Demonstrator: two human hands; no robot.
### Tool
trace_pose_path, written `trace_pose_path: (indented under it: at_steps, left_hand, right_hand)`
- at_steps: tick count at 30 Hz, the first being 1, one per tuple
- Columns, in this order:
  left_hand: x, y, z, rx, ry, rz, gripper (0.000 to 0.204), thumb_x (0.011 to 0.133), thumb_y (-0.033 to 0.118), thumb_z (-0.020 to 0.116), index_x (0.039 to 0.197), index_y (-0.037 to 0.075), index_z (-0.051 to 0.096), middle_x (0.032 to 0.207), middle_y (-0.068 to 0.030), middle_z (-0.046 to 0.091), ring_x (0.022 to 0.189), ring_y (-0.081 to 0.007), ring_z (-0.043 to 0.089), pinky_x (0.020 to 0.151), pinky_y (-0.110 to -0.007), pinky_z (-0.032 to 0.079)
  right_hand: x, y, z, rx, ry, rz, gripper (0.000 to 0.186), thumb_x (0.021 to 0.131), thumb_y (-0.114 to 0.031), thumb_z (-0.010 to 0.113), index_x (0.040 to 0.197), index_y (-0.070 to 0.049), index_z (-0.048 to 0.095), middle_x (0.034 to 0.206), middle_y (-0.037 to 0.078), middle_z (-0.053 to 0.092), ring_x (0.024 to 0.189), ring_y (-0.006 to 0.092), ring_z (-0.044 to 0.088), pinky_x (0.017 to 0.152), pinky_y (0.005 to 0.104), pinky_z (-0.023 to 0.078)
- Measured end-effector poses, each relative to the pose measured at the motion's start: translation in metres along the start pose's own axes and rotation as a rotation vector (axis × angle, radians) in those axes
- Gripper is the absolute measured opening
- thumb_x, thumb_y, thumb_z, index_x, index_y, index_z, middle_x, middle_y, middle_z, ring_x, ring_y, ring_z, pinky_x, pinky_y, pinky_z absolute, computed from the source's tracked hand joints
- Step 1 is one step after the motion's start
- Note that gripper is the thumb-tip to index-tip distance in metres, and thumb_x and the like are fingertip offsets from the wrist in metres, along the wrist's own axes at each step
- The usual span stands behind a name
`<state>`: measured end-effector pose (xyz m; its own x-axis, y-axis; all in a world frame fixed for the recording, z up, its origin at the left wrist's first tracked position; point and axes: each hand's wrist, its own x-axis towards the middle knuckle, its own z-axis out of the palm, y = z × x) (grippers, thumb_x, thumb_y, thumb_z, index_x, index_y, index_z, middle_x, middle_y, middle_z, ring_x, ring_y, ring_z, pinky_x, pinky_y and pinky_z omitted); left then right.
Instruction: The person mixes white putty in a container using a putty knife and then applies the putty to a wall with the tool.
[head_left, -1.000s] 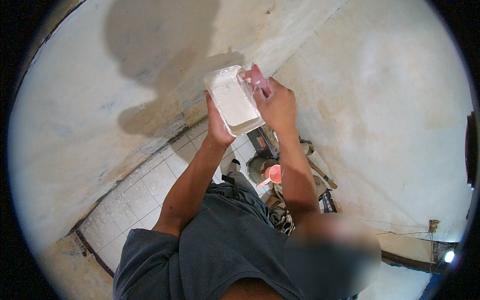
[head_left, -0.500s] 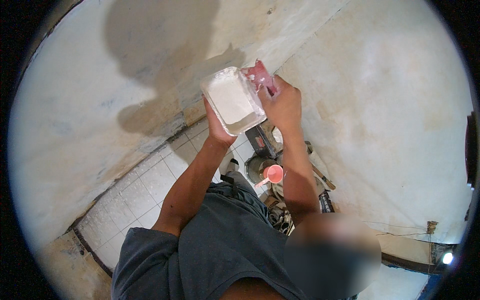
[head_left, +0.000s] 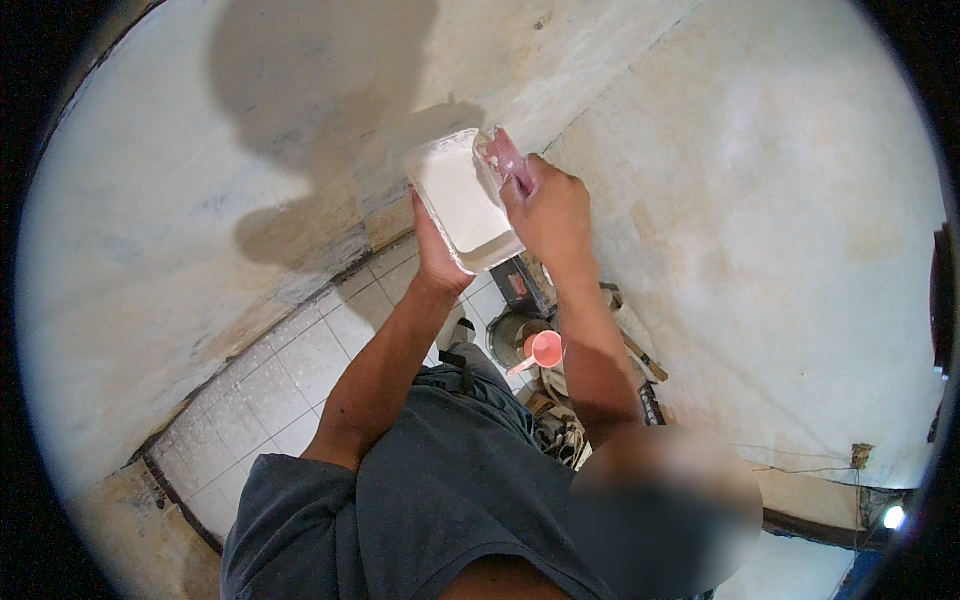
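Near the upper middle of the frame, we hold a white tray in the left hand, grasped from below and along its left side; most of those fingers are hidden behind it. White paste covers much of its bottom, thinning toward the lower end. Our right hand has its fingers clamped on a red scraper, which sits at the tray's upper right rim with white smears on it. We judge this step to be working paste against that rim; to do it well, we should press the blade lightly and evenly, letting the left hand brace the tray against each push. The tray leans a little, so we would do best to keep it near level, lest paste slide toward the lower end. Excess is better wiped inward than over the edge, since the tiled floor lies below at left, and a pink dipper by a dark bucket lower centre.
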<state>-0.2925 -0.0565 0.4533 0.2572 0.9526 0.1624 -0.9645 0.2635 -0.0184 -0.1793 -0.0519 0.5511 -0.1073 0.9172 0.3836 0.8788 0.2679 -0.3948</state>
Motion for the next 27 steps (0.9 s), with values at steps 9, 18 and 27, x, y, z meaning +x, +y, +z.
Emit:
trace_pose_path:
  at_steps: [9, 18, 27]
  left_hand:
    - [-0.002, -0.001, -0.003, 0.066, 0.145, 0.024, 0.073, 0.093, 0.069, 0.025, 0.141, 0.017, 0.043, 0.137, -0.0059, 0.052, 0.124, -0.0272, 0.052, 0.107, -0.045, 0.038]
    - [-0.004, -0.001, -0.003, 0.054, 0.123, 0.022, 0.071, 0.093, 0.068, 0.026, 0.140, 0.017, 0.043, 0.137, -0.0068, 0.052, 0.124, -0.0278, 0.051, 0.108, -0.044, 0.038]
    - [-0.003, -0.001, 0.003, 0.034, 0.108, 0.029, 0.062, 0.097, 0.059, 0.032, 0.138, 0.015, 0.044, 0.134, -0.0083, 0.053, 0.122, -0.0267, 0.053, 0.105, -0.042, 0.041]
  right_hand:
    - [-0.002, -0.005, 0.005, -0.040, 0.019, -0.021, 0.017, 0.079, -0.017, 0.065, 0.077, -0.002, 0.059, 0.072, 0.020, 0.063, 0.068, 0.0401, 0.063, 0.062, 0.0452, 0.051]
    - [-0.007, -0.007, 0.007, -0.096, 0.033, -0.052, 0.014, 0.079, -0.016, 0.064, 0.077, -0.003, 0.060, 0.073, 0.019, 0.063, 0.067, 0.0394, 0.063, 0.061, 0.0461, 0.051]
    - [-0.012, -0.007, 0.010, -0.054, 0.021, -0.052, 0.013, 0.079, -0.016, 0.065, 0.079, -0.004, 0.060, 0.075, 0.018, 0.063, 0.068, 0.0386, 0.063, 0.061, 0.0448, 0.051]
